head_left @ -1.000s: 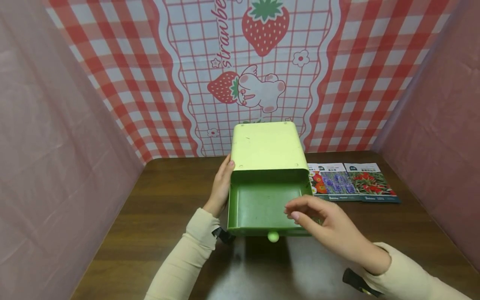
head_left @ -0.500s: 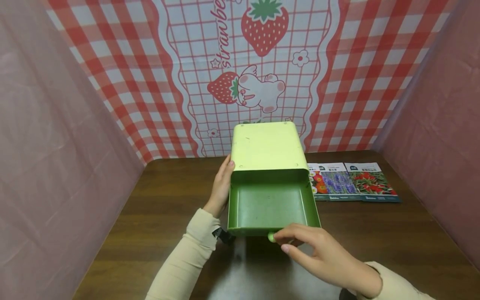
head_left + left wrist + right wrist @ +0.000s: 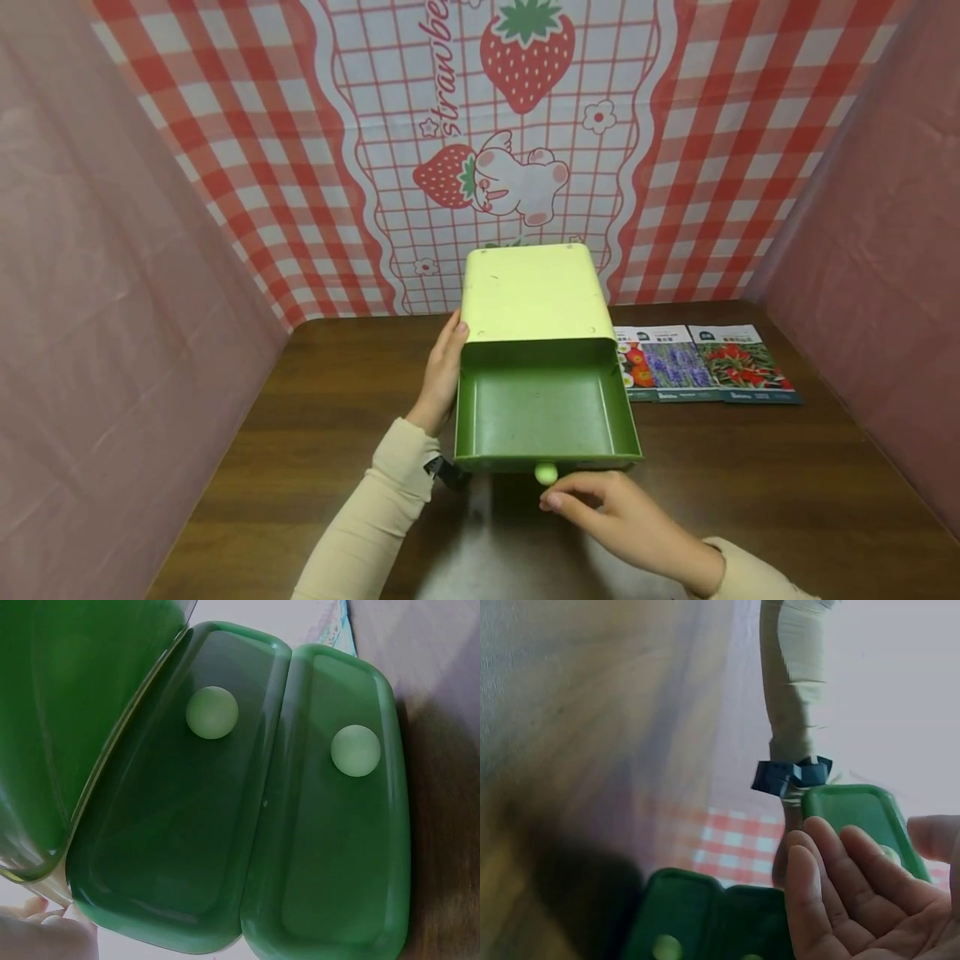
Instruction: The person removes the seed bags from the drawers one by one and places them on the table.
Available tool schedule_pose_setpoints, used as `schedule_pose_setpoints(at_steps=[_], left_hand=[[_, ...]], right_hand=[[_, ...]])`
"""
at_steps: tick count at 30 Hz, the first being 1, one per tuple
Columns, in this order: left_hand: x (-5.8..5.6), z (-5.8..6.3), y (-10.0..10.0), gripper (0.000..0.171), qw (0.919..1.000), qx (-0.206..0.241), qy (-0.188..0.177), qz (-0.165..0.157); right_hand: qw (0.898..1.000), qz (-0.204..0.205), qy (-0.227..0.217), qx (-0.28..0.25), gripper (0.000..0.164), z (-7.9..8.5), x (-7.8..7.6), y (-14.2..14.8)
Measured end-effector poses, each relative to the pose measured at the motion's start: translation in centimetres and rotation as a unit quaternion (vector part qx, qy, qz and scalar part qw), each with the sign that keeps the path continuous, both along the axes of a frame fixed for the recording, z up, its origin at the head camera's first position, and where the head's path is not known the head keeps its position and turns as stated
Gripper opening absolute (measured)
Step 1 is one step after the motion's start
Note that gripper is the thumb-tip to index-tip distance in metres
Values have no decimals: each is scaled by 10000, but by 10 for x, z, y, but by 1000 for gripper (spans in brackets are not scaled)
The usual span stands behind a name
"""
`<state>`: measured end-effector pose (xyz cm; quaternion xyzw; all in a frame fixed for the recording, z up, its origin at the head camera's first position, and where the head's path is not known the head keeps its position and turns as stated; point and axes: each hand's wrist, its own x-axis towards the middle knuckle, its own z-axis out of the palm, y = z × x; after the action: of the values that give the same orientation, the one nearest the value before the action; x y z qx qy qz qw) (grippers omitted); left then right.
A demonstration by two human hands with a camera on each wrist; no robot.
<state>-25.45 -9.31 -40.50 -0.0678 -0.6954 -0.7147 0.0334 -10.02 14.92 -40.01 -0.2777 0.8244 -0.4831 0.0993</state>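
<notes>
A small pale-green drawer cabinet point(image 3: 534, 292) stands on the table, its top drawer point(image 3: 536, 412) pulled out and showing a bare dark-green inside. My left hand point(image 3: 441, 375) rests along the cabinet's left side; some of its fingers are hidden behind it. Just below and right of the drawer's round light-green knob point(image 3: 546, 474) is my right hand point(image 3: 630, 521), its fingers loosely bent. Between the fingers point(image 3: 847, 877) and thumb in the right wrist view nothing is held. Two closed lower drawer fronts point(image 3: 165, 825), each with a round knob point(image 3: 212, 712), show in the left wrist view.
Several flower-picture packets point(image 3: 690, 362) lie to the right of the cabinet on the brown wooden table point(image 3: 337, 400). Behind hangs a red-checked strawberry cloth point(image 3: 528, 167). Pink cloth point(image 3: 112, 292) closes off both sides.
My right hand has moved down and left from over the drawer's right edge, past the knob, to just below it. The left hand and cabinet stay put; the drawer remains pulled out.
</notes>
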Motion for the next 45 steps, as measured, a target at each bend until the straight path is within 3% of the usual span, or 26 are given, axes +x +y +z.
schedule_pose_setpoints(at_steps=[5, 14, 28, 35, 45], left_hand=[[0, 0, 0, 62, 10000, 27, 12, -10], [0, 0, 1, 62, 10000, 62, 8, -29], [-1, 4, 0, 61, 9998, 169, -66, -72], [0, 13, -5, 60, 9963, 645, -354, -452], [-1, 16, -3, 59, 9932, 881, -485, -584]], right_hand=[[9964, 62, -686, -501, 33, -10, -5, -5], [9786, -322, -1634, -1212, 46, -11, -5, -14], [9740, -606, -1694, -1376, 43, -1, -12, -14], [9732, -673, -1665, -1437, 43, 8, -24, -15], [9701, -984, -1679, -1453, 48, 15, -51, -19]])
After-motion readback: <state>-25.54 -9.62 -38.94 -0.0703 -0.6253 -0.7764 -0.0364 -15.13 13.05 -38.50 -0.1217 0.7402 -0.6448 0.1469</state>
